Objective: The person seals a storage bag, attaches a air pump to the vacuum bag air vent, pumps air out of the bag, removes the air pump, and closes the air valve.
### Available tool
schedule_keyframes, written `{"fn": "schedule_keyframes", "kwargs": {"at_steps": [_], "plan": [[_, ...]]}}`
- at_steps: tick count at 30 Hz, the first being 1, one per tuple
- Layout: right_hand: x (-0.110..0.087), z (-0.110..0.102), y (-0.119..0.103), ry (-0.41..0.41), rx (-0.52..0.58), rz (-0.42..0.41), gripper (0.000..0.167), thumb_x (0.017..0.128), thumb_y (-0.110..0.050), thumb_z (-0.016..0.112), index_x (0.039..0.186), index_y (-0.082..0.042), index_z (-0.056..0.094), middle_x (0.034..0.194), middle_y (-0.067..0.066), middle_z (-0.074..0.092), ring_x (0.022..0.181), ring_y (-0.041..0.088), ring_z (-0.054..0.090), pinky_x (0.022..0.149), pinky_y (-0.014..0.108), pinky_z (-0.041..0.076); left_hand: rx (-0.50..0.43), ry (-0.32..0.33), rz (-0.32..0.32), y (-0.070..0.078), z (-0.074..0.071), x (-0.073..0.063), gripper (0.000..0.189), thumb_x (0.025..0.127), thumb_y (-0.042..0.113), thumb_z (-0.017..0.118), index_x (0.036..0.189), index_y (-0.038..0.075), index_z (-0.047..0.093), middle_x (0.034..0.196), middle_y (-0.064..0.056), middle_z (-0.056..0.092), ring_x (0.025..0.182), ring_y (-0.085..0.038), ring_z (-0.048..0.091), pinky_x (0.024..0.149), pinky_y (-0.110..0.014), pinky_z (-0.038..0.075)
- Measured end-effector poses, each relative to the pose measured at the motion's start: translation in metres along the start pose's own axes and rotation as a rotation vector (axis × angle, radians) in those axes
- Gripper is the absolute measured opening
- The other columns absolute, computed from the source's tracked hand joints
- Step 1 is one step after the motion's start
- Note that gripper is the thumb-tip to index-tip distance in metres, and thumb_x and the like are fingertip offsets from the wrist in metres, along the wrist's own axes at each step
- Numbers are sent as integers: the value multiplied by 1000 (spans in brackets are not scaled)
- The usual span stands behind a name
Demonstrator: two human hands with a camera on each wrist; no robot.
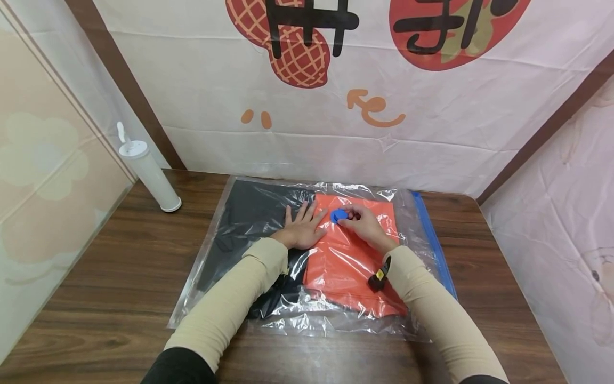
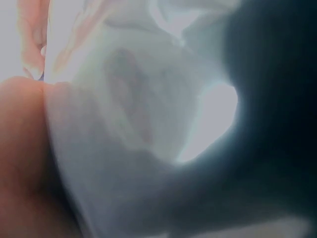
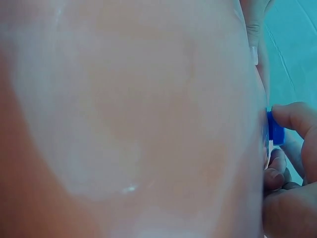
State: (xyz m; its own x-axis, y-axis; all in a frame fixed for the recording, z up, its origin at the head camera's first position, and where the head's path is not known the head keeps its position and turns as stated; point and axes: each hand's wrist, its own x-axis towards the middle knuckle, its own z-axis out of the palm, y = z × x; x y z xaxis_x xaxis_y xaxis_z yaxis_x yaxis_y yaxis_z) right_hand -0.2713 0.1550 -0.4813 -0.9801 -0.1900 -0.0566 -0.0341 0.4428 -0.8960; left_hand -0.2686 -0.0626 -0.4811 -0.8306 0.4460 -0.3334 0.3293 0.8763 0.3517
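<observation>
A clear plastic vacuum storage bag (image 1: 410, 221) lies flat on the table, with black folded fabric (image 1: 254, 210) in its left part and orange folded fabric (image 1: 336, 272) in its right part. On top of the orange side sits a round blue valve cap (image 1: 338, 215). My right hand (image 1: 366, 226) pinches this cap (image 3: 277, 129) by its edge, thumb against it in the right wrist view. Fingers spread, my left hand (image 1: 301, 230) rests on the bag where black and orange meet. The left wrist view is mostly blurred plastic and glare.
A blue seal strip (image 1: 434, 240) runs along the bag's right edge. On the wooden table (image 1: 96, 277), a white hand pump (image 1: 152, 178) stands at the back left. A printed cloth (image 1: 297, 149) hangs behind the table, and more cloth hangs at both sides.
</observation>
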Motion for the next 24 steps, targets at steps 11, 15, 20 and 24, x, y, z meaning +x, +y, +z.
{"fn": "schedule_keyframes", "kwargs": {"at_steps": [11, 15, 20, 24], "plan": [[-2, 2, -4, 27, 5, 34, 45, 91, -16, 80, 129, 0, 62, 90, 4, 51, 83, 19, 47, 75, 28, 39, -16, 5, 1, 0, 1, 0, 65, 109, 54, 30, 164, 35, 2, 168, 0, -21, 153, -27, -22, 111, -64, -25], [-1, 2, -4, 14, -19, 2, 38, 93, -10, 76, 128, -3, 67, 89, 5, 51, 81, 20, 46, 72, 28, 38, -15, 10, 5, -1, 1, 1, 65, 109, 54, 30, 164, 35, 2, 168, 1, -21, 153, -27, -21, 111, -64, -25], [0, 1, -3, 17, -14, 9, 54, 91, -8, 76, 141, -3, 56, 93, 6, 51, 82, 20, 46, 73, 28, 39, -16, 9, 8, 0, 0, 0, 65, 109, 54, 30, 164, 35, 2, 168, 1, -20, 154, -27, -20, 112, -64, -25], [1, 2, -2, 17, -7, 37, 51, 91, -16, 79, 133, -1, 56, 93, 6, 49, 85, 20, 46, 75, 28, 39, -20, 9, 11, 0, -1, -1, 65, 109, 53, 29, 164, 34, 2, 168, 1, -20, 154, -27, -20, 111, -63, -25]]}}
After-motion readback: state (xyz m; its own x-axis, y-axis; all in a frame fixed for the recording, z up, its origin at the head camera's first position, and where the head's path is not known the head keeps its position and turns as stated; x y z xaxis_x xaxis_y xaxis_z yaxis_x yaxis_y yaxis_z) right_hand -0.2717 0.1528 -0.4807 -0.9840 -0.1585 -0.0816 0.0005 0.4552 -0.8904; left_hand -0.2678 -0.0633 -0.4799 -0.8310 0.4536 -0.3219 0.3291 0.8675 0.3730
